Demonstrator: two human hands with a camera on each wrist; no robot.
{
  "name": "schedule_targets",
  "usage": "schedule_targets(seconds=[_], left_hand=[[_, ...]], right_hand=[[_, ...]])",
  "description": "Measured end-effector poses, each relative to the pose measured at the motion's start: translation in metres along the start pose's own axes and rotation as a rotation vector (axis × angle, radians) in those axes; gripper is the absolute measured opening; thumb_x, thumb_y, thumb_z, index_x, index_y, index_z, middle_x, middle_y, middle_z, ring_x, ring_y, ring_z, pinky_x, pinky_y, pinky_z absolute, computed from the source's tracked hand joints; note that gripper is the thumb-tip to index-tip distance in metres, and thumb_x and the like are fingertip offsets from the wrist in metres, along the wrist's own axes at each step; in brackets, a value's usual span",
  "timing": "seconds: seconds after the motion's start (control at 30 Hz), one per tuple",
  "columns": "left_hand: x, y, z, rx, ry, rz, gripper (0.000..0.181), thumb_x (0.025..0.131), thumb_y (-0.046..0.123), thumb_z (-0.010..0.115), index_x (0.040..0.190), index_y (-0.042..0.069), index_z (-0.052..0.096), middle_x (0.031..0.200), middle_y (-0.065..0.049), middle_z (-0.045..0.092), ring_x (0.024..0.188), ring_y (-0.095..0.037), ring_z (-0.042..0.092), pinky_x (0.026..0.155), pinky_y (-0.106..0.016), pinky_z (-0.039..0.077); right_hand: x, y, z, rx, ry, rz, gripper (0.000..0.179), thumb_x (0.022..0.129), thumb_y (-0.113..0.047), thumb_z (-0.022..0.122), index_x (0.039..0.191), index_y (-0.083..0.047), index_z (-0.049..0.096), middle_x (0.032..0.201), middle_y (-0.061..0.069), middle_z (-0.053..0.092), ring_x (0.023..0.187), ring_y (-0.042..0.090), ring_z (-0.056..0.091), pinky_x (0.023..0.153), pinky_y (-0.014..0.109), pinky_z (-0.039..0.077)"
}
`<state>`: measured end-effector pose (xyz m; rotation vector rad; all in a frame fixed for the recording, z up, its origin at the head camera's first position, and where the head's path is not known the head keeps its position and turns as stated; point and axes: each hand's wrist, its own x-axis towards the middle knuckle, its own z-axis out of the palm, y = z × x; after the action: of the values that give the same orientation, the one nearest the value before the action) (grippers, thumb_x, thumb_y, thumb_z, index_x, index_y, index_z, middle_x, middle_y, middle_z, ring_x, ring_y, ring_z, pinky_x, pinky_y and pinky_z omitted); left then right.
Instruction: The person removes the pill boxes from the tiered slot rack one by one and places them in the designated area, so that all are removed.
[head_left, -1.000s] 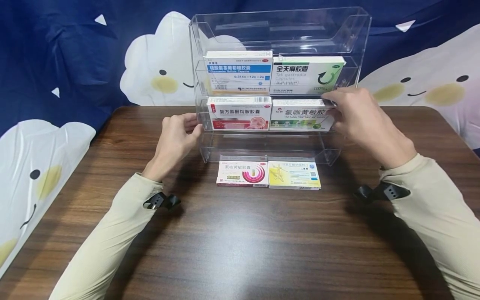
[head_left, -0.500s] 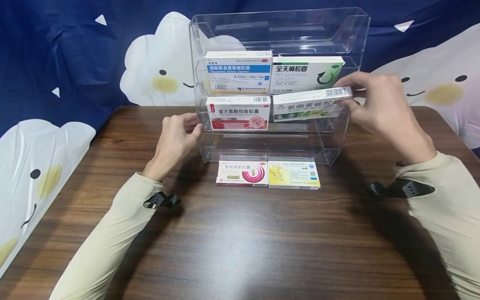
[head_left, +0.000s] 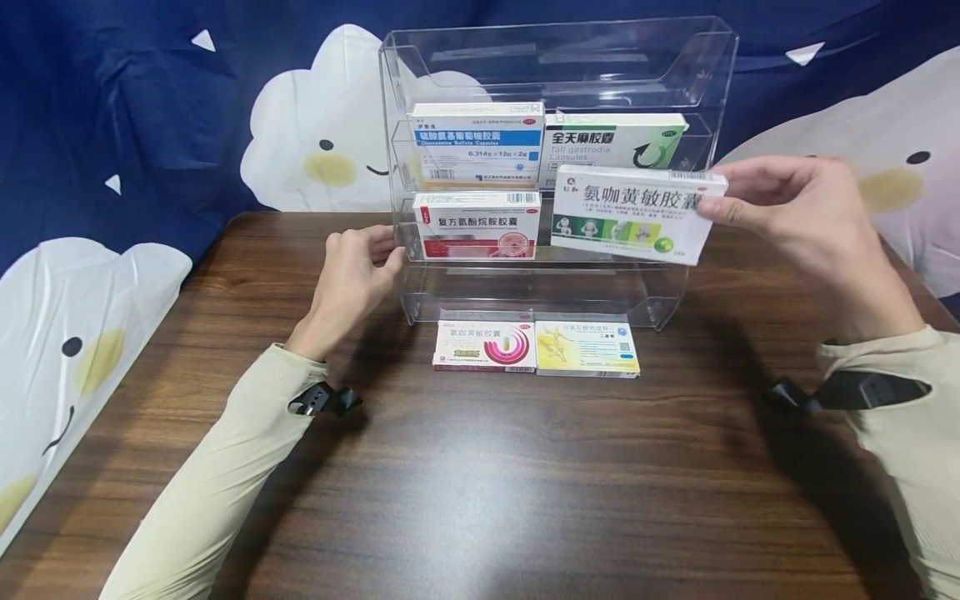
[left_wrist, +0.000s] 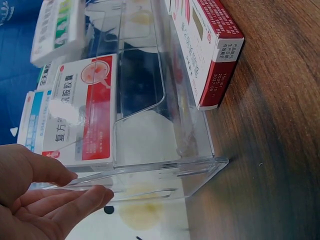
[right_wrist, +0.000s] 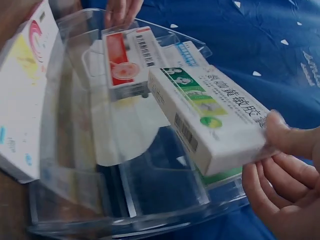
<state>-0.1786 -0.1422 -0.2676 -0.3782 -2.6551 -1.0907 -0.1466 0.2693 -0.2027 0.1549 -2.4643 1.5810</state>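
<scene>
Currently, the flat white capsule carton with the green picture strip (head_left: 637, 215) is in front of the clear acrylic tiered rack (head_left: 465, 292), right of the red-and-white capsule carton (head_left: 477, 225). Smooth card, crisp rectangular edges, its right end slightly lower. The rack's thin, glossy panels have rounded cut-outs; its tier above bears the blue-and-white glucosamine carton (head_left: 480, 146) and the Tall gastrodia carton (head_left: 615, 137). At its foot, side by side: a pink-and-white carton (head_left: 484, 346) and a yellow-and-white carton (head_left: 588, 348). Table (head_left: 480, 467): dark, streaky wood grain.

Pose: your right hand (head_left: 810, 221) comes from the right and pinches the carton's right end, thumb on the printed face, fingers behind. Your left hand (head_left: 348, 279) pinches the rack's left side panel between thumb and bent fingers, forearm angled inward
</scene>
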Motion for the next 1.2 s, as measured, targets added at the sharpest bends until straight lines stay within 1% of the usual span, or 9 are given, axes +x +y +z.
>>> schedule_targets(seconds=[0.1, 0.37, 0.47, 0.6, 0.7, 0.77, 0.9, 1.0, 1.2], left_hand=[[0.0, 0.0, 0.0, -0.001, -0.001, -0.002, 0.029, 0.089, 0.004, 0.059, 0.115, -0.009, 0.065, 0.105, -0.023, 0.069, 0.101, -0.029, 0.068, 0.087, -0.038, 0.054], [0.001, -0.001, 0.0, 0.005, -0.003, -0.003, 0.03, 0.09, 0.004, 0.059, 0.116, -0.009, 0.065, 0.106, -0.022, 0.069, 0.102, -0.028, 0.068, 0.088, -0.038, 0.054], [0.0, 0.0, 0.0, 0.01, -0.007, -0.007, 0.03, 0.09, 0.003, 0.058, 0.116, -0.009, 0.065, 0.106, -0.023, 0.068, 0.103, -0.029, 0.067, 0.089, -0.039, 0.053], [0.0, 0.0, 0.0, 0.01, -0.012, -0.013, 0.03, 0.09, 0.003, 0.058, 0.117, -0.01, 0.064, 0.107, -0.024, 0.068, 0.104, -0.03, 0.067, 0.09, -0.04, 0.053], [0.0, 0.0, 0.0, 0.008, -0.01, -0.012, 0.031, 0.09, 0.003, 0.058, 0.117, -0.01, 0.064, 0.107, -0.024, 0.068, 0.104, -0.03, 0.067, 0.09, -0.04, 0.053], [0.0, 0.0, 0.0, 0.004, -0.008, -0.01, 0.03, 0.09, 0.003, 0.058, 0.117, -0.01, 0.064, 0.107, -0.024, 0.068, 0.103, -0.03, 0.067, 0.09, -0.04, 0.053], [0.0, -0.001, 0.001, 0.005, 0.002, 0.0, 0.029, 0.09, 0.003, 0.059, 0.116, -0.009, 0.065, 0.106, -0.023, 0.068, 0.102, -0.029, 0.067, 0.089, -0.039, 0.054], [0.001, -0.002, 0.001, 0.004, 0.005, 0.006, 0.029, 0.09, 0.003, 0.059, 0.115, -0.009, 0.065, 0.105, -0.023, 0.069, 0.101, -0.029, 0.068, 0.088, -0.038, 0.054], [0.0, -0.002, 0.001, 0.006, 0.008, 0.005, 0.029, 0.089, 0.003, 0.059, 0.115, -0.01, 0.065, 0.105, -0.023, 0.068, 0.101, -0.03, 0.068, 0.088, -0.039, 0.054]], right_hand=[[-0.007, 0.011, 0.0, -0.007, -0.046, 0.037, 0.02, 0.083, -0.008, 0.075, 0.1, -0.018, 0.075, 0.082, -0.014, 0.073, 0.073, -0.001, 0.067, 0.065, 0.011, 0.05], [-0.031, 0.041, 0.011, 0.294, -0.171, 0.104, 0.018, 0.087, 0.005, 0.065, 0.097, -0.009, 0.073, 0.085, 0.002, 0.075, 0.072, 0.01, 0.071, 0.066, 0.019, 0.056], [-0.04, 0.049, 0.013, 0.322, -0.219, 0.142, 0.02, 0.089, 0.006, 0.062, 0.096, -0.01, 0.072, 0.086, 0.003, 0.074, 0.073, 0.012, 0.071, 0.067, 0.022, 0.057], [-0.053, 0.06, 0.016, 0.393, -0.306, 0.146, 0.023, 0.09, 0.009, 0.059, 0.098, -0.008, 0.071, 0.089, 0.005, 0.074, 0.077, 0.014, 0.071, 0.069, 0.024, 0.057], [-0.063, 0.068, 0.02, 0.438, -0.335, 0.147, 0.022, 0.089, 0.011, 0.059, 0.099, -0.005, 0.07, 0.089, 0.007, 0.074, 0.077, 0.014, 0.071, 0.069, 0.023, 0.057], [-0.069, 0.074, 0.022, 0.427, -0.329, 0.175, 0.022, 0.087, 0.012, 0.061, 0.097, -0.005, 0.07, 0.087, 0.007, 0.074, 0.076, 0.014, 0.071, 0.071, 0.021, 0.055], [-0.08, 0.084, 0.025, 0.329, -0.329, 0.226, 0.026, 0.085, 0.012, 0.063, 0.095, -0.011, 0.071, 0.085, 0.003, 0.074, 0.075, 0.013, 0.071, 0.074, 0.017, 0.049], [-0.088, 0.092, 0.028, 0.274, -0.371, 0.223, 0.029, 0.085, 0.012, 0.062, 0.095, -0.014, 0.07, 0.085, 0.002, 0.074, 0.075, 0.013, 0.071, 0.075, 0.016, 0.048], [-0.099, 0.101, 0.037, 0.268, -0.454, 0.229, 0.027, 0.086, 0.011, 0.061, 0.097, -0.012, 0.07, 0.087, 0.003, 0.075, 0.078, 0.014, 0.071, 0.072, 0.019, 0.052]])
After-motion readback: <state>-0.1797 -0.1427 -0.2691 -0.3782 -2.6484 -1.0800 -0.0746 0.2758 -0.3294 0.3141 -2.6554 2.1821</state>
